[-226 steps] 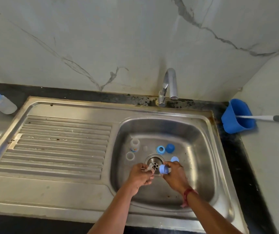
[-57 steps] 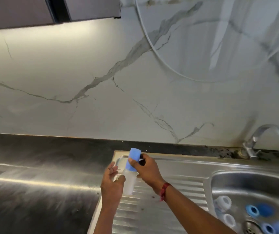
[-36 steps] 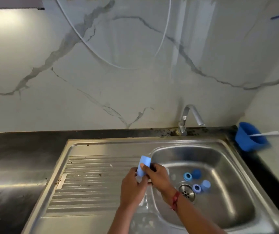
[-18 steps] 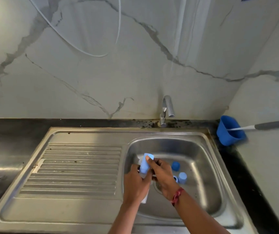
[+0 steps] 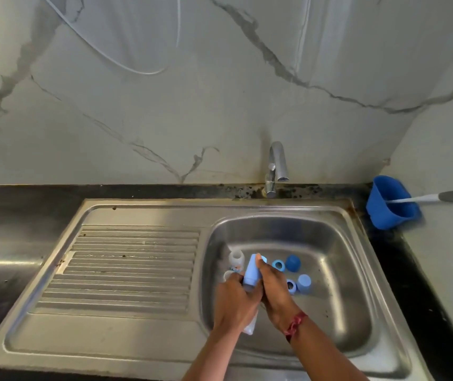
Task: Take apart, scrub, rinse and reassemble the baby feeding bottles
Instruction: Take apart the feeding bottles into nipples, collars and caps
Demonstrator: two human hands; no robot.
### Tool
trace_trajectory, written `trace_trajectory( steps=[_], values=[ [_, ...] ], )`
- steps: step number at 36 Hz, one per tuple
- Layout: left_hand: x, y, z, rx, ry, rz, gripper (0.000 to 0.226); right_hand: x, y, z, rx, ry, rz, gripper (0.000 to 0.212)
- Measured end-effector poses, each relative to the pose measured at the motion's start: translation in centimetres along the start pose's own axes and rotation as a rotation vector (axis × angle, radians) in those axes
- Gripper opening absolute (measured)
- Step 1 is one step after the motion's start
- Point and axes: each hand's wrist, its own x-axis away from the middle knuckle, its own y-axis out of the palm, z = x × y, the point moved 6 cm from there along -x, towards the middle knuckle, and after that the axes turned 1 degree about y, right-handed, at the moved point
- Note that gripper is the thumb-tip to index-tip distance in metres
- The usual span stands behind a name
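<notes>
Over the steel sink basin I hold a baby bottle with a light blue cap. My left hand grips the clear bottle body. My right hand grips the blue cap, fingers curled round it. On the basin floor lie a clear bottle body, a blue ring, a dark blue cap, a second blue ring and a light blue cap. A pale part shows left of my hands.
A ribbed draining board lies left of the basin. The tap stands behind it. A blue cup holding a long-handled brush sits at the back right on the dark counter.
Both hands carried the capped bottle from the left counter over the draining board to above the basin. In the last half second they sank a little.
</notes>
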Motion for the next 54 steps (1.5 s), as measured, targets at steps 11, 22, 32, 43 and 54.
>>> trace_trajectory(
  steps=[11, 22, 32, 43, 54],
  values=[
    [-1.8, 3.4, 0.1, -0.107, 0.059, -0.185, 0.035, -2.0, -3.4, -0.2, 0.021, 0.08, 0.098, 0.043],
    [-2.0, 3.2, -2.0, -0.117, 0.0, -0.122, 0.03, -2.8, -8.8, -1.8, 0.112, -0.034, 0.276, 0.024],
    [-2.7, 2.8, -4.0, 0.038, -0.183, -0.108, 0.023, -3.6, -13.7, -0.4, 0.806, 0.043, 0.318, 0.014],
    [-2.7, 4.1, -4.7, 0.762, -0.46, -0.195, 0.042, -5.5, -15.2, 1.7, 1.258, -0.015, 0.293, 0.038],
    [-3.3, 3.7, -6.1, 0.756, -0.444, -0.179, 0.046, -5.6, -15.5, 2.7, 1.455, 0.007, 0.33, 0.025]
  ],
)
